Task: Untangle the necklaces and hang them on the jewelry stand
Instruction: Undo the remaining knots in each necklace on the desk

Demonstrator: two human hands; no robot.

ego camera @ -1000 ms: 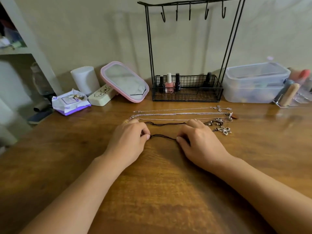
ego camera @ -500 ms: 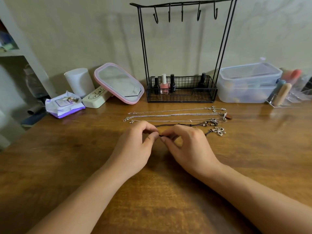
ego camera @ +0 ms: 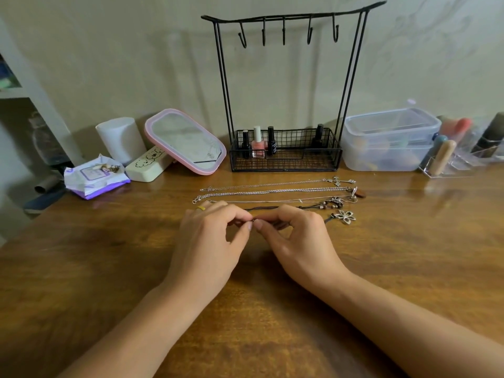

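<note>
On the wooden worktop [ego camera: 81, 268], the left hand [ego camera: 210, 241] and right hand [ego camera: 297, 241] meet fingertip to fingertip, each pinching the black cord necklace [ego camera: 261, 208], whose flower pendant [ego camera: 345, 216] lies just right of the right hand. Three silver chain necklaces [ego camera: 272, 190] lie stretched side by side just beyond the hands, in front of the black jewelry stand [ego camera: 286, 85], its hooks bare.

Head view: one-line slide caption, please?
Both hands, left hand and right hand, pinch the black cord necklace before the empty jewelry stand.
</note>
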